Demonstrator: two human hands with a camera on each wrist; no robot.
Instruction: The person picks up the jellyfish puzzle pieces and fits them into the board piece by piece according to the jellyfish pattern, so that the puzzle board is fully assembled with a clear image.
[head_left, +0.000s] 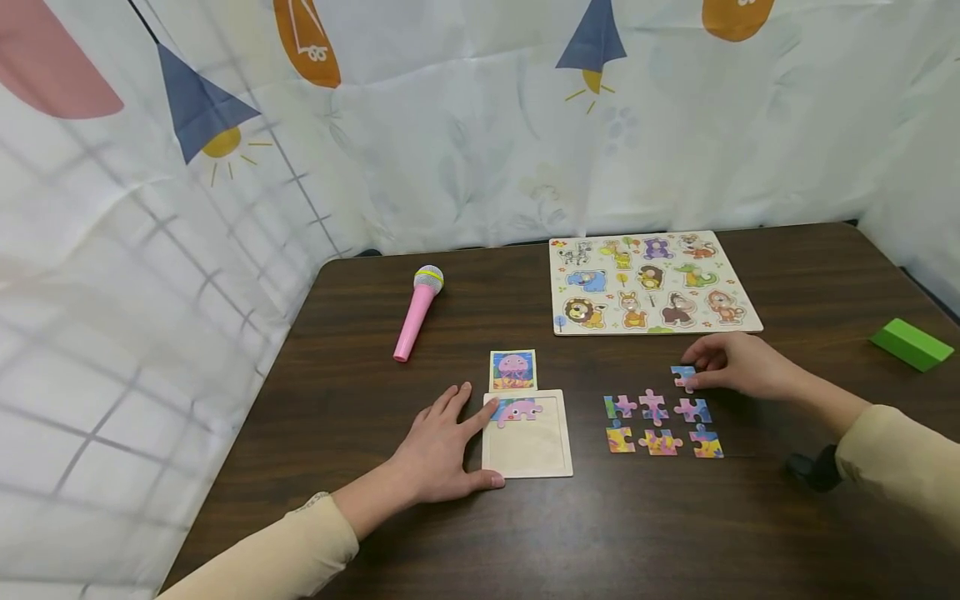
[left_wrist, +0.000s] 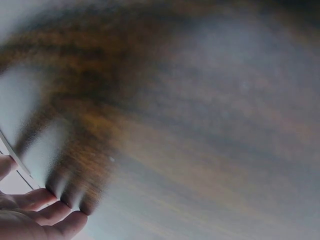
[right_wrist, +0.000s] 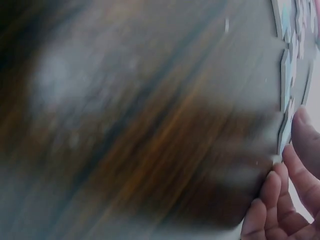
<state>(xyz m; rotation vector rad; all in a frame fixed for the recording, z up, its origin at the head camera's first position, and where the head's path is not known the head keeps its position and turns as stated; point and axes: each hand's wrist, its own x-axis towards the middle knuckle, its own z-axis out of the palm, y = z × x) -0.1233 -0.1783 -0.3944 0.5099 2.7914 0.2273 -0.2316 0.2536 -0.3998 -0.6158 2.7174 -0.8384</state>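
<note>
My left hand [head_left: 442, 450] lies with its fingers spread at the left side of a small wooden puzzle tray [head_left: 528, 454], index fingertip and thumb at its edge. Joined pink-and-blue puzzle pieces [head_left: 516, 411] fill the upper left of the tray. Above it is a jellyfish picture card [head_left: 514, 370]. My right hand [head_left: 738, 365] pinches a blue-and-pink puzzle piece [head_left: 682, 377] at the right side of the table. Just below lie two rows of loose puzzle pieces [head_left: 654, 408]. The left wrist view shows fingertips [left_wrist: 72, 225] against the tabletop; the right wrist view shows curled fingers [right_wrist: 270, 190] beside pieces.
An animal puzzle board [head_left: 651, 287] lies at the back of the dark wooden table [head_left: 360, 417]. A pink toy microphone [head_left: 417, 315] rests on the left. Far right is a green block [head_left: 911, 343]. A patterned curtain [head_left: 465, 125] hangs behind.
</note>
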